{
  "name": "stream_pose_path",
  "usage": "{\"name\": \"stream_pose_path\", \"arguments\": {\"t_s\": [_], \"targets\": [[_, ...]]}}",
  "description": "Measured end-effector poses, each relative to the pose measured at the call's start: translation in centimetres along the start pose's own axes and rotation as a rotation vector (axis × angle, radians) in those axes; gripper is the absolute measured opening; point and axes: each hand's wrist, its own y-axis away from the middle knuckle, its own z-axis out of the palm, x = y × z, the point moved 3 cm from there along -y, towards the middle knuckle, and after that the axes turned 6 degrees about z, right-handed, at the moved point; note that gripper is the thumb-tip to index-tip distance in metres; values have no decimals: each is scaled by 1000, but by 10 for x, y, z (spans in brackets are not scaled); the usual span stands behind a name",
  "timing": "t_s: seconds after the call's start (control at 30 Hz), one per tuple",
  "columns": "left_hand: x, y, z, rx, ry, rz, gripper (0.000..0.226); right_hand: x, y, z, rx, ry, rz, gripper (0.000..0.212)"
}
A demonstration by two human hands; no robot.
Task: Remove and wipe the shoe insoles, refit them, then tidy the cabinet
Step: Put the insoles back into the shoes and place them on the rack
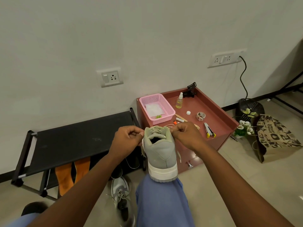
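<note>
A grey sneaker (161,153) with a white sole stands heel toward me on my knee, which is in blue trousers. My left hand (127,139) pinches a lace end at the shoe's left side. My right hand (186,134) pinches the lace on the right side. Both hands are pulled apart at the level of the tongue. The second grey sneaker (121,199) lies on the floor below, beside my leg. The shoe's inside is dark, so the insole cannot be made out.
A low reddish cabinet (218,118) carries a pink basket (169,108) with a white cloth, a spray bottle (179,101), tape and small tools. A black shoe rack (68,141) stands left, orange footwear beneath. A paper bag (275,135) and black bin (250,107) sit right.
</note>
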Motion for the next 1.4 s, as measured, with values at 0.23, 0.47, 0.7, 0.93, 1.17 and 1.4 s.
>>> {"name": "stream_pose_path", "arguments": {"t_s": [0.23, 0.47, 0.7, 0.93, 1.17, 1.4], "targets": [[3, -4, -17, 91, -197, 24, 9, 5, 5, -10, 178, -12, 48, 17], [3, -3, -29, 151, -264, -10, 11, 10, 8, -15, 251, -17, 85, 17], [0, -4, -34, 157, -325, -26, 16, 14, 12, -20, 319, -6, 146, 18], [-5, -6, -41, 189, -362, -64, 6, 20, 11, -23, 367, 13, 225, 18], [4, -9, -36, 40, -349, -27, 2, 8, 13, -12, 29, -126, 184, 18], [68, -21, -1, -304, -402, 211, 21, -18, 13, 0, -125, -177, -36, 18]]}}
